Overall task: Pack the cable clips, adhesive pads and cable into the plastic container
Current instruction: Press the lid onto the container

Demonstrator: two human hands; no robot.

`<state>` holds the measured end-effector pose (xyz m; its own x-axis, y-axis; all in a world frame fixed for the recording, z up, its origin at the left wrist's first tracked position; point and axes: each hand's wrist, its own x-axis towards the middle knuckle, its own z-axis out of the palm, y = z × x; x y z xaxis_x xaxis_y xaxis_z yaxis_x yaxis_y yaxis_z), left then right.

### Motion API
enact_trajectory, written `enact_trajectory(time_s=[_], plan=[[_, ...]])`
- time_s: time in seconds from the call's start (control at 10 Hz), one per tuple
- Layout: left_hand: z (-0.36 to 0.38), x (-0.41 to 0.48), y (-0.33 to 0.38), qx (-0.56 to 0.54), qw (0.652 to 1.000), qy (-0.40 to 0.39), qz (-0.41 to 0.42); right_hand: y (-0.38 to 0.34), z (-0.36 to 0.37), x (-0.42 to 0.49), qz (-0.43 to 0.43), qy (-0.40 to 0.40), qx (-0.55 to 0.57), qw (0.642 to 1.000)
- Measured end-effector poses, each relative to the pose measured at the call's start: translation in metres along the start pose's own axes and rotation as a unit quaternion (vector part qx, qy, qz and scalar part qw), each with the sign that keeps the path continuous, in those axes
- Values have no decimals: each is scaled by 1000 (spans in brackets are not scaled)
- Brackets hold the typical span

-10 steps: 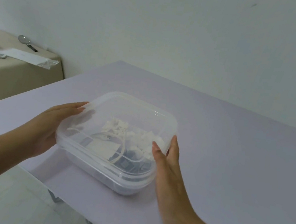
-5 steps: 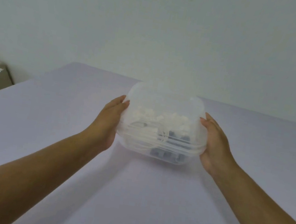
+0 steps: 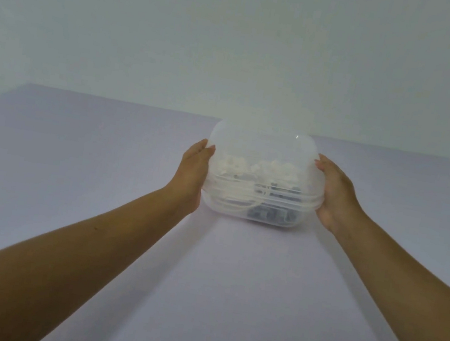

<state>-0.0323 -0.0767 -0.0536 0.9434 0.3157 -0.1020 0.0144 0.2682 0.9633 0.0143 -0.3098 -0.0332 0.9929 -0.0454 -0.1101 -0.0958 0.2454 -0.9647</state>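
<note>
One clear, rounded-square plastic container [image 3: 261, 175] sits on the pale lilac table [image 3: 101, 166], well out from the near edge and close to the far one, with its translucent lid [image 3: 262, 144] on top. Two bare hands are on it, one per side. The left hand [image 3: 191, 175] presses flat against the left wall, fingers [image 3: 202, 148] stretched forward along the lid's edge. The right hand [image 3: 335, 197] mirrors it on the right wall, fingertips at the lid's corner and palm cupping the lower rim. Both are clasping the box between them, arms stretched straight out.

Through the walls: a heap of small white cable clips [image 3: 259, 168] in the upper, far part of the box, too blurred and overlapped to count. Below them, a cluster of dark grey pieces [image 3: 270, 213] along the front bottom, also too many and too hazy to count, and I cannot tell what they are. One white cable [image 3: 238, 203] loops along the front left wall. Behind the table, one plain pale wall [image 3: 237, 40].
</note>
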Motion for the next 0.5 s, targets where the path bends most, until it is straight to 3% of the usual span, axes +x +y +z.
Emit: enact_trajectory(time_s=[0.3,0.5], plan=[[-3,-1,-1,26,1000,-3,-9,9,-6,2,6,-14,-21,1000],[-2,-7,14,125,992,-20,-3,-3,-5,0,-32,-21,-142,989]])
